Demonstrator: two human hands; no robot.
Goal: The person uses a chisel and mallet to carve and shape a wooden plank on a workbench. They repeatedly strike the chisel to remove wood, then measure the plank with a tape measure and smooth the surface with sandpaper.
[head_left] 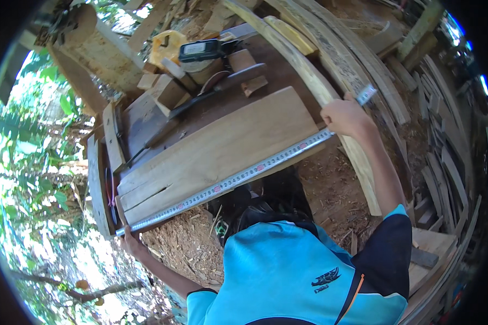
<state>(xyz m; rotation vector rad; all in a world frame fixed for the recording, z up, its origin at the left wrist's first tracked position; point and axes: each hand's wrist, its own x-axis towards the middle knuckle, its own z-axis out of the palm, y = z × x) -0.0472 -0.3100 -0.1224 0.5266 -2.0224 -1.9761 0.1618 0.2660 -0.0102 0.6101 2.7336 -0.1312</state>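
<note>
A wide wooden board lies across the cluttered tabletop. Along its near edge runs a tape measure, stretched flat. The right hand is closed around its far end; the left hand pinches the other end at the board's corner.

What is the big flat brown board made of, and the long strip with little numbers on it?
The wide pale-brown board looks like bare, unpainted wood: grain and a crack show. The long silvery measuring tape looks like thin painted metal, though its glossy surface could be plastic-coated.
</note>
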